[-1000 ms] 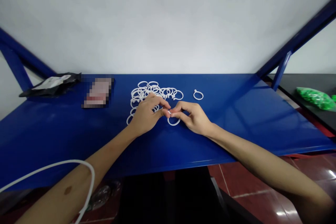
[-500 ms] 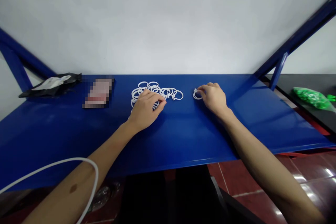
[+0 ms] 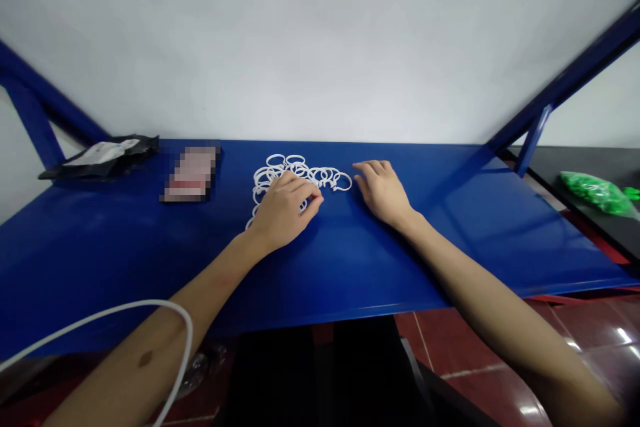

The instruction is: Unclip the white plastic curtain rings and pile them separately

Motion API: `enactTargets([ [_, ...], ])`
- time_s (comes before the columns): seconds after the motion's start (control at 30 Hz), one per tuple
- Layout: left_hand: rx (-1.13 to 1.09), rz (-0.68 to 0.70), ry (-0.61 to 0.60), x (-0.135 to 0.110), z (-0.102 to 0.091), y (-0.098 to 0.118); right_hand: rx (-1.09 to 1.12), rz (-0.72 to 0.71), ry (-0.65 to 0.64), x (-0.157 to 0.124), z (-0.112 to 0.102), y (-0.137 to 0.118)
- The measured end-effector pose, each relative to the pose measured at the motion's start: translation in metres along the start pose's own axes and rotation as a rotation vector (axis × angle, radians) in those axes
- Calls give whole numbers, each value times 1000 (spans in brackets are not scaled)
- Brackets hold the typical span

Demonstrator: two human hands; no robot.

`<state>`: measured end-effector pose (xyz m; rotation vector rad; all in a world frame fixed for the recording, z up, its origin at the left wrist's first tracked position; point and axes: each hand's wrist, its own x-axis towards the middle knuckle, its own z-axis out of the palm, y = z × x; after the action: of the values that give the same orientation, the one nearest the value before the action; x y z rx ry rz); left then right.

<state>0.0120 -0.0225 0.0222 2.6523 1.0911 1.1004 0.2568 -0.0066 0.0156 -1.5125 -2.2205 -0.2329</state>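
Your left hand (image 3: 284, 211) is poised over a cluster of thin white plastic rings with small knobs (image 3: 273, 173), its back upward. The thumb and forefinger of that hand curve toward each other until only a narrow space shows at their tips, and part of a white ring shows through the loop they make. Whether those fingertips grip anything, you cannot tell from this angle.

The cluster spreads beneath your left fingers, beyond them and to their left, with several rings overlapping. A chain of them runs off beyond your left fingertips toward the right, ending in a single white ring (image 3: 351, 181) just left of your right thumb.

Your right hand (image 3: 383, 192) is palm down, with its thumb parted moderately wide from the forefinger and the opening turned toward that end ring. Both hands are over a glossy blue tabletop (image 3: 330, 267).

Well to the left of your left fingers lies a flat rectangular item, pixelated pink and black (image 3: 190, 173); farther left is a crumpled black plastic bag with a white label (image 3: 107, 155). A white cable (image 3: 150, 303) loops across your left forearm, nearer you than the fingers. Far right of your right fingers, a clear bag of bright green pieces (image 3: 595, 192) rests on a black surface (image 3: 565, 160).
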Motion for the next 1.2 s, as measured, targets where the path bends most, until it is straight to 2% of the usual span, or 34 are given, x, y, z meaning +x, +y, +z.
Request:
enactTargets([
  [0.17, 0, -2, -22, -1, 1, 0, 98, -49, -102, 3, 4, -7],
  [0.37, -3, -11, -36, -1, 0, 1, 36, 82, -101, -3, -6, -14],
  [0.47, 5, -4, -40, -1, 0, 1, 154, 140, -165, -8, -10, -17],
  [0.57, -5, -3, -46, -1, 0, 1, 309, 51, -204, -13, -13, -21],
  [0.67, -28, -1, -45, -2, -2, 1, 450, -24, -191, -15, -16, -27],
  [0.8, -67, 44, -77, -2, -3, -1, 608, 35, -203, -16, -17, -36],
  [1.03, -70, 113, -117, -1, -3, -4, 757, 82, -219, -17, -18, -42],
  [1.2, -95, 95, -30, 1, -7, 0, 810, 48, -179, -19, -18, -41],
])
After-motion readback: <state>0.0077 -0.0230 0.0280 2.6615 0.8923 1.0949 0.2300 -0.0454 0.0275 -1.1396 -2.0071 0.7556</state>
